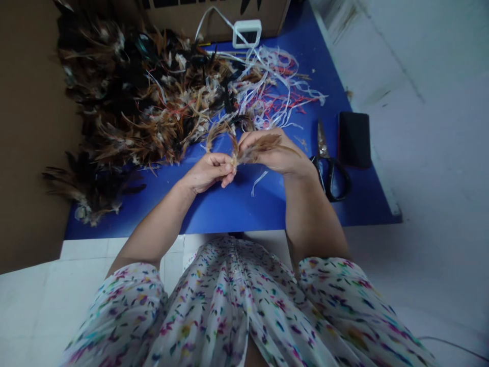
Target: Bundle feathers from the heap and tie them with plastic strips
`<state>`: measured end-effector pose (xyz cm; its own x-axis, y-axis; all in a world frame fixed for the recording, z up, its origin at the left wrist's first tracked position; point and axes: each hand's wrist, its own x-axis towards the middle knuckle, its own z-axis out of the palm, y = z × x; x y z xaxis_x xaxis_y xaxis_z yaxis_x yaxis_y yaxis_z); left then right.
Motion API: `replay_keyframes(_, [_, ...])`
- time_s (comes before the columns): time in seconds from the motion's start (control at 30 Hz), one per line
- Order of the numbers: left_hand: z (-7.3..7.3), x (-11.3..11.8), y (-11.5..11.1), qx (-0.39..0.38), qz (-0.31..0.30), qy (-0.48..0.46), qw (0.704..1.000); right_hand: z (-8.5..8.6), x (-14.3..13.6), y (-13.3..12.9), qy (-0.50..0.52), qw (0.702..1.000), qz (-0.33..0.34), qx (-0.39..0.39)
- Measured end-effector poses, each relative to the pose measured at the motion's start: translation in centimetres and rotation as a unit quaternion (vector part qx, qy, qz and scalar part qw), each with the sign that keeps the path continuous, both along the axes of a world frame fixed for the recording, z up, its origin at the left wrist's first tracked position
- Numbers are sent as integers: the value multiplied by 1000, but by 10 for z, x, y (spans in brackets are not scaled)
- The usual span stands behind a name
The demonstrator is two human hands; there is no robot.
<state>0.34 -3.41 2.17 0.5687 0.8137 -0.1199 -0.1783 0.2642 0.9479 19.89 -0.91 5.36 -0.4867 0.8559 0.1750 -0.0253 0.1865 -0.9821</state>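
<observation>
My left hand (214,171) pinches the pale base of a small bunch of brown feathers (263,146) between thumb and fingers. Close beside it, my right hand (273,150) is curled behind the same feathers, whose tips fan out to the right across it. Its fingertips are partly hidden by the feathers. Just beyond both hands lies a large heap of brown and black feathers (153,117). A tangle of white and red strings (271,92) borders the heap on the right. One short white strand (260,182) rests on the blue table (237,214) below my hands.
Black-handled scissors (330,173) lie right of my right forearm, beside a dark flat rectangular object (354,139). A small white-framed device (246,33) stands at the back before a cardboard box (221,18). Another cardboard panel (34,127) rises at left, near a separate feather clump (93,191).
</observation>
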Motion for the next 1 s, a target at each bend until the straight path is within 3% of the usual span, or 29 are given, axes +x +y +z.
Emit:
replay_keyframes(0.37, [-3,2,0,-23,-35,-46,998,-4,2,2,94,988,117,26])
replay_keyframes(1.0, [-6,4,-2,-44,-43,-63,996,-3,2,0,105,983,151,-22])
